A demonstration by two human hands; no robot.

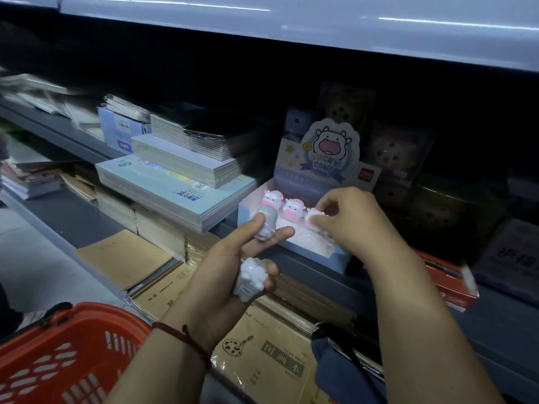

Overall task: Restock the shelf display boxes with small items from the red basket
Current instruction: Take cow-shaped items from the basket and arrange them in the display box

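The red basket (58, 357) sits nearest, below the left wrist. The left hand (221, 266) grips two cow figures: one (250, 279) in curled lower fingers, one (264, 221) under the thumb. Beyond, the right hand (347, 220) pinches a third cow (313, 217), seemingly inside the display box (320, 258).

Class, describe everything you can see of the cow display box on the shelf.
The display box is a shallow pale-blue cardboard tray with a white inside. A tall back card shows a cartoon cow and the words "Lucky Cow". It sits upright at the shelf's front edge, beside stacked notebooks. Three small pink-and-white cow figures stand in a row inside; the right hand grips the rightmost.
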